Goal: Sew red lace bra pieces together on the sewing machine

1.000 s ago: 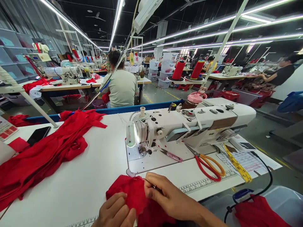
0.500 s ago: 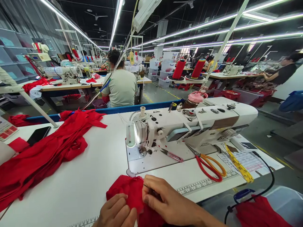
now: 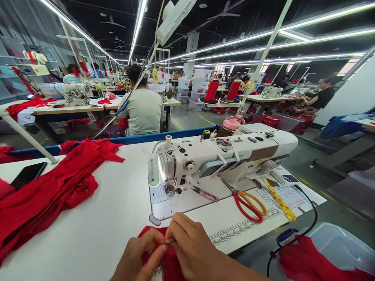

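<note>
My left hand [image 3: 140, 258] and my right hand [image 3: 193, 249] meet at the near edge of the white table [image 3: 117, 210], both pinching a small piece of red fabric [image 3: 166, 259]. The fingertips touch at a fold of the cloth, which is mostly hidden under the hands. Just beyond stands a white sewing machine [image 3: 216, 160] with its needle end toward the left.
A long pile of red cloth [image 3: 49, 191] lies on the left by a black phone [image 3: 27, 175]. Thread snips [image 3: 204, 192], orange-handled scissors [image 3: 247, 201] and a yellow tape measure [image 3: 279, 201] lie right of the needle. A bin with red cloth [image 3: 316, 261] sits lower right. A seated person [image 3: 143, 107] works ahead.
My left hand has lifted from flat on the cloth to pinch it together with the right hand. The view has shifted slightly to the right and the cloth sits closer to me.
</note>
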Action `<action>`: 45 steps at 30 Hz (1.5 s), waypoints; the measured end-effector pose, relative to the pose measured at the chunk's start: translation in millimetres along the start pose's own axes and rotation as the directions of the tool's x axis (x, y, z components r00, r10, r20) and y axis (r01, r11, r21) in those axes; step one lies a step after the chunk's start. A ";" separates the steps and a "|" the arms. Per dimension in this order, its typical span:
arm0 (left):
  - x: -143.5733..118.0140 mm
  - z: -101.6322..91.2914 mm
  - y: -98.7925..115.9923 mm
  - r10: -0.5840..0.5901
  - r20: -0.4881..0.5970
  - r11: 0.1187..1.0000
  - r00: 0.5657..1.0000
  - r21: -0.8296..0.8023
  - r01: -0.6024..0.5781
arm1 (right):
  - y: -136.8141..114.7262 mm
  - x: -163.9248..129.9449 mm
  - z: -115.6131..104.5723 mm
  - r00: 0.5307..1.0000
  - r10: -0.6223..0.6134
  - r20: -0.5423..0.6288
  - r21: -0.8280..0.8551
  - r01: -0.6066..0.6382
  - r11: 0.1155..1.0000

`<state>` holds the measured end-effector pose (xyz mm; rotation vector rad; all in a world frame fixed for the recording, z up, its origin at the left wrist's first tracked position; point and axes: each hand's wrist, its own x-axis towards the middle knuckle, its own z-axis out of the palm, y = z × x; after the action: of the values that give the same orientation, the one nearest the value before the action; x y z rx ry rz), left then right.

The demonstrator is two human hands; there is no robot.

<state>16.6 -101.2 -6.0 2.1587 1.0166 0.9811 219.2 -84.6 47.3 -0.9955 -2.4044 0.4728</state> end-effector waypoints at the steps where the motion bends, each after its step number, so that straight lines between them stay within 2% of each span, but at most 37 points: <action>1: 1.8 0.8 -1.9 -0.016 0.040 1.000 0.999 0.014 0.015 | 1.9 -1.6 3.6 0.999 -0.021 -0.024 -0.095 0.019 0.995; 3: 5.4 2.6 -4.8 -0.058 0.090 0.998 0.994 0.023 0.056 | 10.5 -3.7 7.2 0.996 -0.054 -0.066 -0.244 0.036 0.969; 5: 7.7 2.5 -6.1 -0.131 0.101 0.990 0.986 -0.042 0.136 | 28.5 -5.1 3.2 0.992 -0.039 -0.119 -0.339 -0.004 0.941; 7: 8.8 -0.2 -5.8 -0.213 0.077 0.963 0.974 -0.152 0.222 | 56.2 -7.1 -7.9 0.981 0.041 -0.189 -0.400 -0.115 0.909; 10: 10.2 -5.7 -3.9 -0.323 0.059 0.904 0.945 -0.275 0.327 | 104.6 -13.0 -26.2 0.939 0.170 -0.300 -0.478 -0.302 0.825; 12: 12.0 -7.4 -2.1 -0.355 0.056 0.884 0.933 -0.304 0.354 | 129.6 -18.6 -32.1 0.926 0.216 -0.311 -0.500 -0.352 0.791; 14: 14.0 -7.3 -0.6 -0.360 0.050 0.881 0.932 -0.309 0.357 | 141.2 -24.2 -31.8 0.922 0.246 -0.299 -0.506 -0.371 0.778; 16: 15.5 -6.3 0.2 -0.353 0.040 0.884 0.935 -0.314 0.347 | 137.2 -27.9 -28.7 0.924 0.264 -0.276 -0.494 -0.372 0.786; 19: 16.2 -5.1 -0.5 -0.332 0.018 0.891 0.943 -0.321 0.320 | 106.2 -28.2 -28.0 0.943 0.280 -0.177 -0.404 -0.329 0.854; 20: 16.1 -4.9 -1.1 -0.323 0.007 0.896 0.946 -0.319 0.308 | 91.9 -26.8 -29.6 0.950 0.291 -0.112 -0.335 -0.312 0.889; 21: 15.9 -4.7 -1.7 -0.314 -0.003 0.901 0.950 -0.315 0.297 | 77.1 -24.8 -32.0 0.943 0.332 0.007 -0.185 -0.325 0.927; 23: 15.7 -4.4 -2.6 -0.303 -0.023 0.909 0.953 -0.307 0.281 | 50.4 -19.4 -37.4 0.913 0.343 0.220 0.036 -0.359 0.932; 24: 15.7 -4.3 -2.8 -0.301 -0.029 0.911 0.953 -0.305 0.278 | 39.9 -16.4 -39.5 0.896 0.334 0.294 0.087 -0.373 0.924; 26: 15.8 -3.8 -2.8 -0.294 -0.039 0.914 0.955 -0.305 0.268 | 25.9 -10.5 -41.5 0.875 0.319 0.364 0.098 -0.377 0.921; 32: 15.4 -3.6 -2.8 -0.272 -0.043 0.914 0.961 -0.323 0.244 | 22.0 1.6 -32.5 0.869 0.301 0.393 0.064 -0.352 0.934; 36: 15.9 -5.6 -2.0 -0.326 -0.052 0.890 0.944 -0.352 0.288 | 28.5 3.4 -24.9 0.891 0.333 0.309 0.125 -0.384 0.915; 38: 17.3 -6.3 -1.3 -0.401 -0.066 0.846 0.914 -0.411 0.341 | 28.0 3.0 -20.2 0.888 0.364 0.281 0.257 -0.435 0.863; 40: 19.6 -6.4 -0.9 -0.464 -0.058 0.788 0.884 -0.483 0.382 | 23.6 2.2 -13.3 0.863 0.383 0.329 0.406 -0.495 0.768; 42: 22.3 -6.8 -1.1 -0.496 -0.031 0.741 0.868 -0.536 0.405 | 17.9 1.7 -5.0 0.840 0.374 0.392 0.483 -0.535 0.693; 45: 25.6 -10.8 -1.5 -0.521 0.040 0.692 0.853 -0.565 0.449 | 14.6 3.2 3.0 0.833 0.341 0.436 0.559 -0.547 0.623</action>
<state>18.8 -77.7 8.8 1.2597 1.1097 0.9935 223.7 -72.9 38.8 -1.2230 -1.8864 1.6455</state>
